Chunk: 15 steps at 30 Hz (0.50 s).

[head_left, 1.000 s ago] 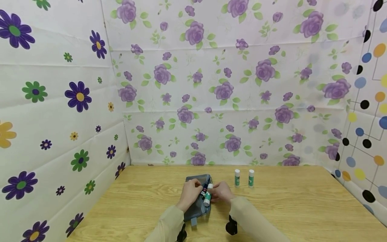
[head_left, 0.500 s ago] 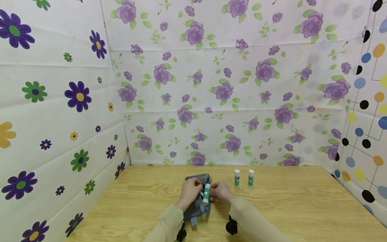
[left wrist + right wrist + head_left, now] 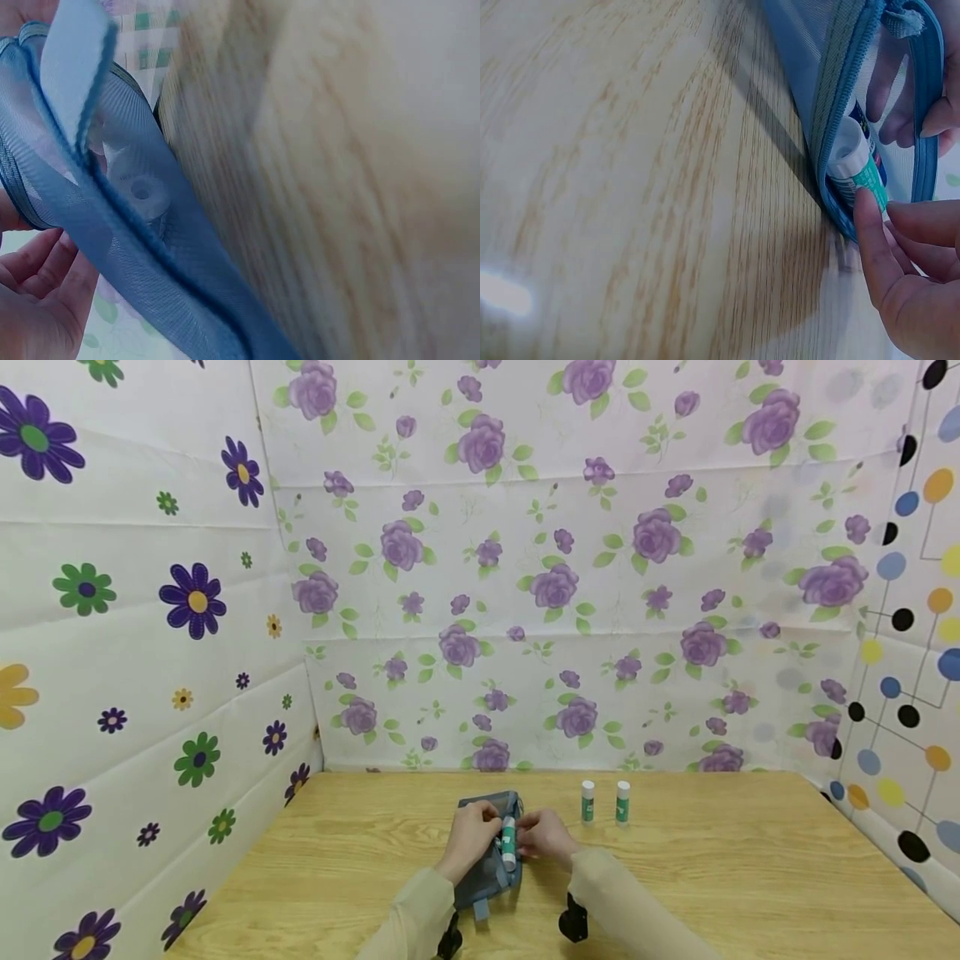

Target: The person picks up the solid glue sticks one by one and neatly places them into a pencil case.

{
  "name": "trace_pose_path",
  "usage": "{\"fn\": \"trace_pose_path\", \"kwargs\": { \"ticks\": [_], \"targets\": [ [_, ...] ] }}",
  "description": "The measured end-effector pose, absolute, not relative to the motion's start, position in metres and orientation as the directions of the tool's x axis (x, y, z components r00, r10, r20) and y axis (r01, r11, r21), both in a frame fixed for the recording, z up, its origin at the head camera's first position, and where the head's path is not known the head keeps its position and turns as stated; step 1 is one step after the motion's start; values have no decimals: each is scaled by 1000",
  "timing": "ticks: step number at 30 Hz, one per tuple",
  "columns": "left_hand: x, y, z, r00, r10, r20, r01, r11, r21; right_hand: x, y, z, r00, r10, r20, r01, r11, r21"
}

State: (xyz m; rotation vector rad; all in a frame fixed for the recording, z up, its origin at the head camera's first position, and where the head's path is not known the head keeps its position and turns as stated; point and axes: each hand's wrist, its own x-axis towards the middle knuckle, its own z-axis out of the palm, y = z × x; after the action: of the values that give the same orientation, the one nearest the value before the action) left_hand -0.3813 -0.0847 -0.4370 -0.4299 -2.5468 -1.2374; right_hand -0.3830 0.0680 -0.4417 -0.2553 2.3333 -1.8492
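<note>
Compared with a second ago, the green-and-white glue stick (image 3: 508,845) has shifted left and now lies in the opening of the blue zippered mesh pouch (image 3: 483,885) on the tabletop (image 3: 720,868). The left hand (image 3: 472,838) pinches one zip edge of the pouch between thumb and fingers. The right hand (image 3: 547,837), fingers parted, touches the stick with a fingertip. Two upright glue sticks (image 3: 588,803) (image 3: 622,804) stand where they were, farther right.
</note>
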Motion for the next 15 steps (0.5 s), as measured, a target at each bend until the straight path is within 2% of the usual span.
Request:
{"fn": "trace_pose_path", "kwargs": {
  "ticks": [15],
  "targets": [
    [-379, -85, -436, -917, 136, 374, 380, 577, 723, -382, 84, -436, -967, -253, 12, -44, 119, -992]
  ]
}}
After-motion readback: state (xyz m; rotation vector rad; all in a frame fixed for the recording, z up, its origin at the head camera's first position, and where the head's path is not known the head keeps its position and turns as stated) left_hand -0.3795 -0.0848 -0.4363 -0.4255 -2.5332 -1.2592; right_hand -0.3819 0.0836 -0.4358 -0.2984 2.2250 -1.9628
